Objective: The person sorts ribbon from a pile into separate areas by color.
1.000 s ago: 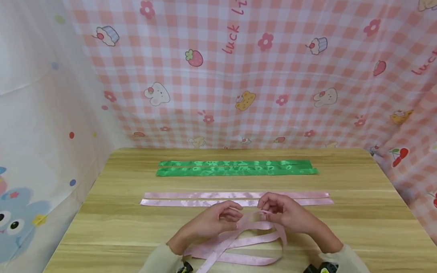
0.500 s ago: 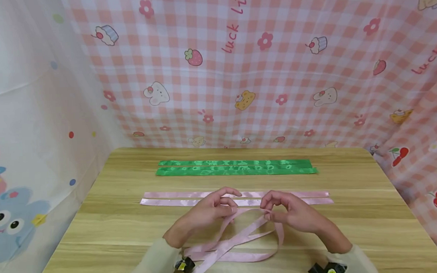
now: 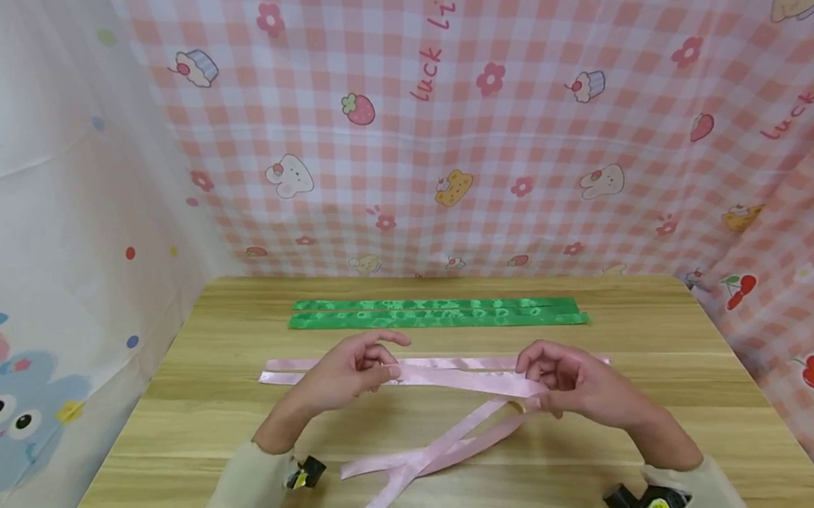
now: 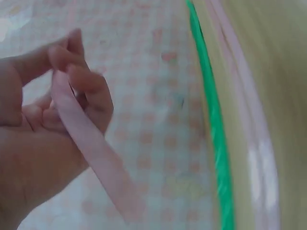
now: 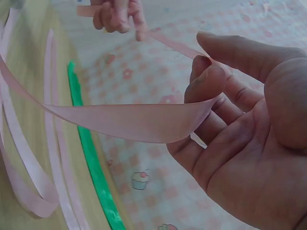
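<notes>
A long pink satin ribbon [image 3: 461, 379] stretches between the two hands above the table. My left hand [image 3: 353, 368] pinches its end between thumb and fingers, with the index finger held out straight. Farther along, my right hand [image 3: 576, 383] pinches the same ribbon between thumb and fingertips. In the right wrist view a wide length of ribbon [image 5: 129, 120] hangs from that pinch and curves away to the left. Below the hands the rest of it lies in crossing loops on the wood. The left wrist view shows the ribbon [image 4: 91, 143] running down from the left fingers [image 4: 91, 81].
Behind the hands lie two straight pink ribbons [image 3: 290, 370], partly hidden by them. Farther back, green ribbons [image 3: 436, 316] lie side by side across the wooden table [image 3: 202, 351]. A pink checked cloth [image 3: 403, 149] hangs behind the table's far edge.
The hands have moved apart, left hand to the left and right hand to the right. The ribbon between them has straightened, and the loops on the table have shrunk.
</notes>
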`<state>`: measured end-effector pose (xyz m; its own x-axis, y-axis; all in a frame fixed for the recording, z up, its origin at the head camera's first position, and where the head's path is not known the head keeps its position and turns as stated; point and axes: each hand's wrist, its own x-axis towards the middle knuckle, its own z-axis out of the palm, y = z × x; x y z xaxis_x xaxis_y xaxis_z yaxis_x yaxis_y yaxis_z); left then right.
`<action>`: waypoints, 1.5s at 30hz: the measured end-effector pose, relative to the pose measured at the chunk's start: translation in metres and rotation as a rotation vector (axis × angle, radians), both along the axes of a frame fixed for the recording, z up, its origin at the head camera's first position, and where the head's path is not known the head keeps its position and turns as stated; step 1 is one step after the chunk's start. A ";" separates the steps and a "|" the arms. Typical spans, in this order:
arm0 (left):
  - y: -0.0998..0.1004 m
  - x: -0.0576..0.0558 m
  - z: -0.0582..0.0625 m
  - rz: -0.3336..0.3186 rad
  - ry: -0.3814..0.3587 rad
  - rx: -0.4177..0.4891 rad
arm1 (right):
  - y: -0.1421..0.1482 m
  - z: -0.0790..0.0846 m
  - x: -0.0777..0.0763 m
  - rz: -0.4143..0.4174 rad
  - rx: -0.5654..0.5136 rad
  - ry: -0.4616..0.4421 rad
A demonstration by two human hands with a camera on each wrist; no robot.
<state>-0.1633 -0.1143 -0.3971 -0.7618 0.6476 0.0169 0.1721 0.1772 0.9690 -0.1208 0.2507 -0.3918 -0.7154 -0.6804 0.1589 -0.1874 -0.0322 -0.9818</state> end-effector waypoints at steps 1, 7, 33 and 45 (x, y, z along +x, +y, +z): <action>-0.005 0.000 0.002 0.030 0.038 -0.029 | 0.002 0.001 0.000 0.003 -0.004 0.007; -0.036 -0.002 0.008 0.104 0.113 -0.102 | 0.011 0.010 -0.001 -0.003 -0.010 0.050; -0.156 -0.004 -0.012 0.319 0.135 -0.195 | 0.090 -0.001 -0.005 -0.321 0.239 0.075; -0.187 -0.005 -0.026 0.388 0.009 -0.112 | 0.116 -0.022 -0.006 -0.470 0.378 0.063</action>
